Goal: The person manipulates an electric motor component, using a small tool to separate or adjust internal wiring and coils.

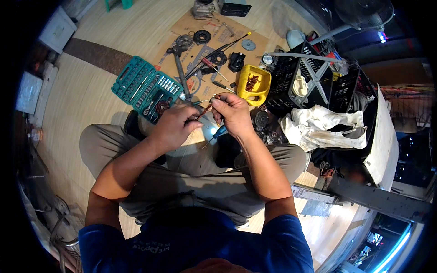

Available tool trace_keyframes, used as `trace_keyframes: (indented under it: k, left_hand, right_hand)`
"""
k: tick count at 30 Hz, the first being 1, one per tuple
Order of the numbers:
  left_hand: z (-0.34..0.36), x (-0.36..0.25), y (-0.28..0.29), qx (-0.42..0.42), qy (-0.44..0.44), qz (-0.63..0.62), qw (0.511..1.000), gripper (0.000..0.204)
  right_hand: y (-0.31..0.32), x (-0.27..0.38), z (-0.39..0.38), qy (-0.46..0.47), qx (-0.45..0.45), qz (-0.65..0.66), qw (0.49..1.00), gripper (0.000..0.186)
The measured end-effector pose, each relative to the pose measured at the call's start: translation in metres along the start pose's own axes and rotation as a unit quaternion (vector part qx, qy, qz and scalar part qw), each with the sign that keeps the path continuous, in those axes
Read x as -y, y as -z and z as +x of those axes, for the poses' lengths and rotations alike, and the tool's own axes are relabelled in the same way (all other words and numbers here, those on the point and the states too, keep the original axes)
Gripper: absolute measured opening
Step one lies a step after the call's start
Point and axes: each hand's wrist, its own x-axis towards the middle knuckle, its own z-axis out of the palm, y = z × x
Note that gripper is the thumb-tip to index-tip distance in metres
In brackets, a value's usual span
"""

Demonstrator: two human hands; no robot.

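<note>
Meeting over the lap, left hand (172, 127) and right hand (233, 113) pinch a thin rusty rod (205, 109).

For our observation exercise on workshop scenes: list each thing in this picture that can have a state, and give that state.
Left hand: closed around a thin reddish rod.
Right hand: pinching the rod's upper end.
Teal socket case: lid open, lying flat.
Yellow tub: uncovered, small brown parts inside.
Black crate: uncovered, holding parts.

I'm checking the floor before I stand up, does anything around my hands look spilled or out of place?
Nothing looks spilled. Parts and tools lie scattered loose on the cardboard sheet, and a crumpled, dirty white cloth spills out of the black crate. Rusty bits stay inside the yellow tub.
</note>
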Motion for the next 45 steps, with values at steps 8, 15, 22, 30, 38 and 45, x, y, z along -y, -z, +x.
trace_keyframes:
  k: [8, 15, 22, 30, 38, 45]
  left_hand:
    - [0.004, 0.006, 0.012, 0.122, 0.187, -0.295, 0.929, 0.016]
    - [0.004, 0.006, 0.005, 0.122, 0.213, -0.345, 0.906, 0.015]
    - [0.004, 0.002, 0.003, -0.040, 0.001, -0.001, 0.999, 0.018]
    - [0.003, 0.016, 0.003, 0.072, 0.162, -0.310, 0.934, 0.020]
    - [0.006, 0.007, -0.007, 0.001, 0.082, -0.109, 0.991, 0.015]
    - [0.004, 0.013, -0.008, -0.062, -0.060, 0.086, 0.993, 0.014]
  right_hand:
    - [0.010, 0.006, 0.001, -0.004, 0.059, 0.015, 0.998, 0.012]
    - [0.000, 0.008, -0.003, 0.033, -0.021, -0.141, 0.989, 0.013]
    - [-0.003, 0.003, -0.003, 0.018, -0.032, -0.121, 0.992, 0.013]
    - [0.000, 0.010, -0.005, 0.018, 0.020, -0.061, 0.998, 0.012]
    - [-0.003, 0.006, -0.004, 0.053, -0.034, -0.130, 0.990, 0.014]
    - [-0.003, 0.000, -0.003, 0.014, -0.025, -0.022, 0.999, 0.015]
